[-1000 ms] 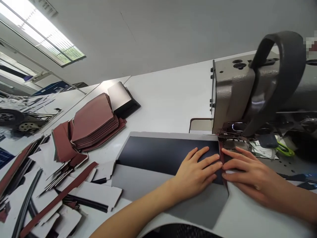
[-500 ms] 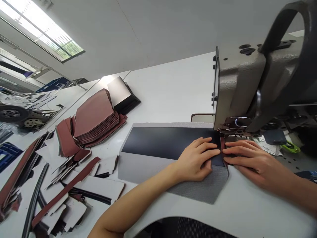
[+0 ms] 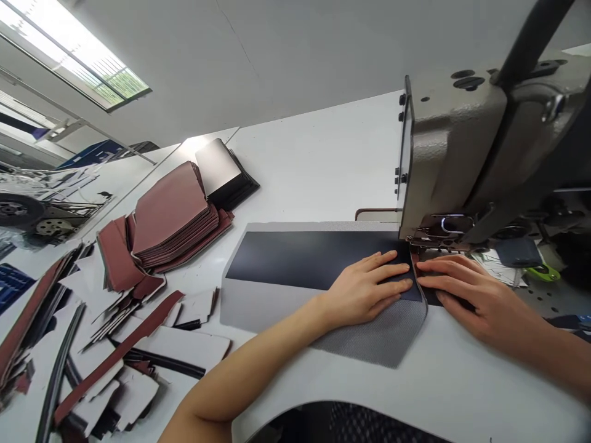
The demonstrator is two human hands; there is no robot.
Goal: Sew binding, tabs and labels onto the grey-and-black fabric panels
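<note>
Navy-and-grey mesh-backed fabric panel (image 3: 305, 261) lies flat on the white surface (image 3: 323, 154) at the sewing machine's metal presser foot (image 3: 438, 239), the left hand (image 3: 364, 289) and right hand (image 3: 480, 295) pinning it with open, unclenched fingers (image 3: 388, 269) to hold its edge steady.

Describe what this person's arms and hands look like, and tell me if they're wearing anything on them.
The left hand and right hand are bare, with slim fingers; no gloves, rings or watch show. The left forearm and right forearm are bare too, with no sleeve in view.
</note>
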